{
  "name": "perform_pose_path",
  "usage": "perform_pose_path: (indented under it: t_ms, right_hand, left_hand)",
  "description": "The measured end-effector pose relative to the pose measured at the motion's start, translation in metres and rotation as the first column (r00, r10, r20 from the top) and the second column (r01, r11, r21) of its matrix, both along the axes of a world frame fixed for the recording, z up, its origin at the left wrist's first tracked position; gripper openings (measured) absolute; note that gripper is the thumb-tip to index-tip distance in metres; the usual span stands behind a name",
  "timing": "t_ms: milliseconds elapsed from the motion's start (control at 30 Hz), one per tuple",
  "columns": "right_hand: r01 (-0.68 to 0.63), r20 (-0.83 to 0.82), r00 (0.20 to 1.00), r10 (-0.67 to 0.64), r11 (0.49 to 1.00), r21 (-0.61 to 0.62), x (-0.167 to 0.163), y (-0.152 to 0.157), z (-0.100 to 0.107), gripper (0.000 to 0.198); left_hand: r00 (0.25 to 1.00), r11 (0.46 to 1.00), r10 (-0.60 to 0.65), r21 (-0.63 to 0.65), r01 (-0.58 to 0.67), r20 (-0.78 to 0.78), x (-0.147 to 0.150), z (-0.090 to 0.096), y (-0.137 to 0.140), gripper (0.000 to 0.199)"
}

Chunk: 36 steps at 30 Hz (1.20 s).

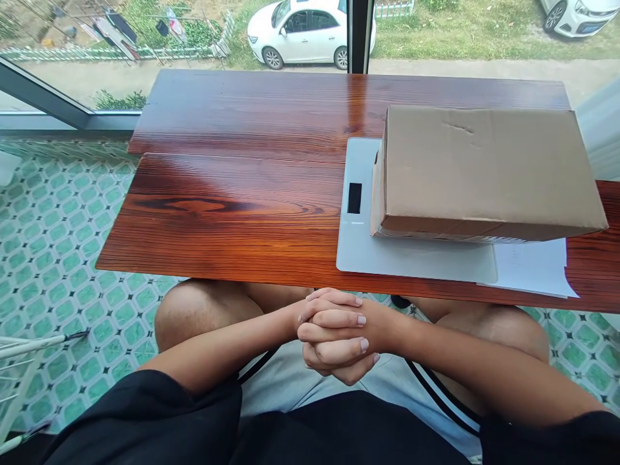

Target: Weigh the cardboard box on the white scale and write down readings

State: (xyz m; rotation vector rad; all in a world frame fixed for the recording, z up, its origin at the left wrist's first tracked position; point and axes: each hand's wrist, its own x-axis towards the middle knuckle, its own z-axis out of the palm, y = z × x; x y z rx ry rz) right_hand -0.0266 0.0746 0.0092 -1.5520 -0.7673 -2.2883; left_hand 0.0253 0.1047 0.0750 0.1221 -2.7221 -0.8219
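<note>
My left hand (338,319) and my right hand (378,324) are clasped together over my lap, just below the table's near edge. Their fingers are interlaced and closed around each other, with no object visible between them. Nearest in front of them is a white flat scale (356,248) with a small dark display (354,198), lying on the wooden table (232,213). A closed brown cardboard box (484,168) sits on the scale, covering much of it. White paper sheets (533,268) stick out from under the scale and box at the right.
A window with a dark frame post (358,35) stands behind the table; a white car (310,29) is outside. Green patterned tiles (62,258) cover the floor. At the lower left is a white metal rack (29,349). My knees (198,313) are beneath the table edge.
</note>
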Motion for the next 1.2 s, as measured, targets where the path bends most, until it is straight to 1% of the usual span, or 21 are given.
perform_pose_path:
  t_ms: [100, 167, 267, 333, 400, 467, 500, 533, 600, 633, 667, 733, 767, 833, 900, 933, 967, 1000, 1067, 1133, 1200]
  right_hand:
    - [0.054, -0.007, 0.998, -0.054, 0.998, -0.023, -0.002, -0.001, 0.000, 0.037]
    - [0.084, -0.066, 0.994, -0.084, 0.996, -0.005, -0.009, -0.001, 0.000, 0.038]
    - [0.102, -0.142, 0.985, -0.099, 0.995, 0.017, -0.018, 0.002, 0.001, 0.038]
    - [0.109, -0.166, 0.981, -0.105, 0.994, 0.016, -0.018, 0.003, 0.002, 0.037]
    - [0.073, -0.140, 0.988, -0.070, 0.997, 0.017, -0.014, 0.003, 0.001, 0.036]
    - [0.003, -0.123, 0.992, 0.000, 0.999, 0.031, -0.015, 0.002, 0.001, 0.037]
    - [-0.018, -0.143, 0.989, 0.024, 0.999, 0.040, -0.020, 0.002, 0.001, 0.037]
    - [-0.017, -0.200, 0.979, 0.026, 0.999, 0.045, -0.027, 0.002, 0.002, 0.038]
    - [0.051, -0.378, 0.925, -0.037, 0.998, 0.025, -0.047, 0.003, 0.007, 0.037]
    - [0.095, -0.481, 0.872, -0.088, 0.995, -0.010, -0.058, 0.004, 0.009, 0.036]
    - [0.130, -0.565, 0.817, -0.114, 0.991, -0.013, -0.068, 0.006, 0.012, 0.036]
    - [0.146, -0.624, 0.773, -0.117, 0.989, -0.005, -0.076, 0.008, 0.015, 0.037]
    - [0.128, -0.606, 0.790, -0.090, 0.992, 0.020, -0.073, 0.009, 0.016, 0.038]
    - [0.041, -0.472, 0.882, -0.003, 0.997, 0.072, -0.054, 0.009, 0.014, 0.038]
    - [-0.065, -0.207, 0.976, 0.073, 0.997, 0.046, -0.028, 0.007, 0.009, 0.036]
    - [-0.073, -0.110, 0.991, 0.074, 0.997, 0.020, -0.016, 0.005, 0.007, 0.035]
    - [-0.057, -0.072, 0.996, 0.057, 0.998, 0.005, -0.006, 0.004, 0.005, 0.034]
    - [-0.037, -0.061, 0.997, 0.036, 0.999, -0.006, -0.001, 0.003, 0.003, 0.034]
    - [-0.007, -0.098, 0.995, 0.005, 1.000, -0.016, -0.001, 0.002, 0.002, 0.034]
    - [-0.010, -0.180, 0.984, 0.010, 1.000, 0.001, -0.016, 0.004, 0.007, 0.036]
    - [-0.004, -0.329, 0.944, 0.019, 0.999, 0.047, -0.039, 0.007, 0.015, 0.037]
  left_hand:
    - [1.000, 0.999, -0.003, -0.048, 0.002, -0.022, -0.002, 0.000, -0.002, 0.023]
    - [1.000, 0.998, -0.011, -0.063, 0.010, -0.020, -0.003, 0.002, -0.004, 0.024]
    - [1.000, 0.999, -0.006, -0.035, 0.006, -0.003, -0.005, 0.003, -0.006, 0.027]
    - [0.999, 0.999, 0.041, -0.015, -0.041, -0.013, -0.006, 0.004, -0.005, 0.030]
    - [0.997, 0.997, 0.077, 0.002, -0.077, -0.024, -0.005, 0.005, -0.003, 0.029]
    - [0.998, 0.998, 0.066, 0.024, -0.066, -0.014, -0.004, 0.007, -0.001, 0.026]
    - [0.999, 0.998, 0.048, 0.032, -0.048, -0.005, -0.004, 0.007, 0.000, 0.025]
    - [1.000, 0.999, 0.030, 0.035, -0.030, 0.000, -0.004, 0.008, 0.001, 0.026]
    - [1.000, 1.000, 0.010, 0.025, -0.010, -0.003, -0.003, 0.009, 0.001, 0.029]
    - [1.000, 1.000, 0.006, 0.019, -0.005, -0.005, -0.003, 0.010, 0.001, 0.030]
    - [1.000, 1.000, 0.006, 0.018, -0.006, -0.004, -0.003, 0.010, 0.000, 0.030]
    - [1.000, 1.000, 0.017, 0.018, -0.017, 0.004, -0.003, 0.009, -0.001, 0.028]
    - [1.000, 1.000, 0.021, 0.017, -0.021, 0.007, -0.003, 0.008, -0.001, 0.027]
    - [1.000, 1.000, 0.017, 0.006, -0.017, 0.001, -0.003, 0.006, -0.002, 0.025]
    - [1.000, 1.000, 0.001, -0.016, -0.001, -0.013, -0.003, 0.005, -0.002, 0.023]
    - [1.000, 1.000, -0.004, -0.022, 0.004, -0.019, -0.004, 0.004, -0.003, 0.021]
    - [1.000, 1.000, -0.005, -0.023, 0.005, -0.023, -0.004, 0.004, -0.003, 0.021]
    - [1.000, 1.000, -0.002, -0.019, 0.002, -0.024, -0.004, 0.004, -0.003, 0.020]
    - [1.000, 1.000, 0.011, 0.002, -0.011, -0.019, -0.004, 0.005, -0.002, 0.020]
    - [1.000, 1.000, 0.023, 0.020, -0.023, -0.011, -0.003, 0.007, 0.000, 0.020]
    - [0.999, 0.999, 0.031, 0.030, -0.031, -0.009, -0.001, 0.009, 0.003, 0.023]
